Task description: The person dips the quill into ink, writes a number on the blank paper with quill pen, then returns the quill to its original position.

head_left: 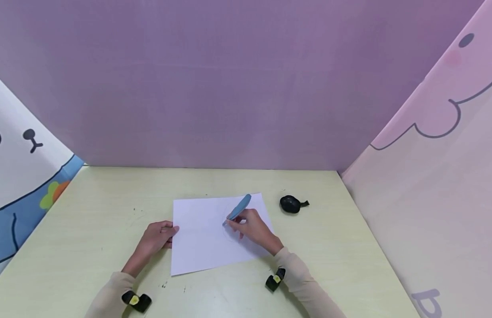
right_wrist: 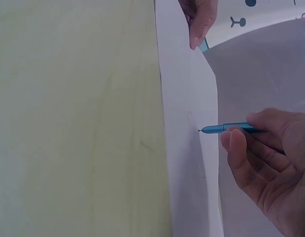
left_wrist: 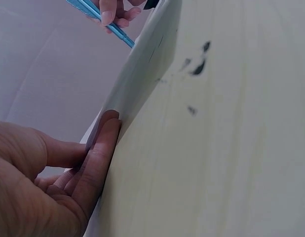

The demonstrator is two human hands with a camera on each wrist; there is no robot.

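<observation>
The sheet of paper [head_left: 214, 232] lies at the centre of the frame on the pale green table [head_left: 90, 229]. The right hand [head_left: 251, 225] pinches a blue pen [head_left: 238, 207], tip on the sheet. The left hand [head_left: 156, 236] rests with relaxed fingers on the sheet's left edge. That hold looks light, though the view is poor; the paper could slide and smear the faint line.

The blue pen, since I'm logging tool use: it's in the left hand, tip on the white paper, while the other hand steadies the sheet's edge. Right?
Not quite. The head view shows the blue pen in the right hand, tip on the white paper; the left hand steadies the sheet's edge.
</observation>
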